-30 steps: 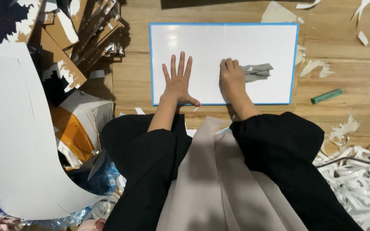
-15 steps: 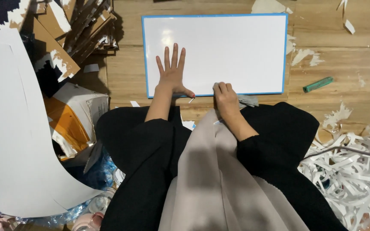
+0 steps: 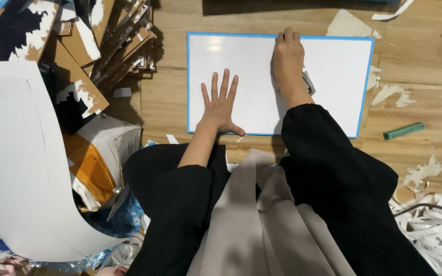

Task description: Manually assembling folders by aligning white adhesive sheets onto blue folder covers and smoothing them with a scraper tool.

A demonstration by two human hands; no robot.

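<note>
A single head-worn view looks steeply down from close above the person's lap, facing forward over the wooden floor (image 3: 170,102), with the whiteboard (image 3: 333,76) lying near the frame's top

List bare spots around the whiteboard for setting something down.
Free: wood floor between the cardboard pile and whiteboard; the board's right half beyond the right hand. Crowded: left hand holds its lower left; paper shreds fill the lower right, near the green marker.
</note>
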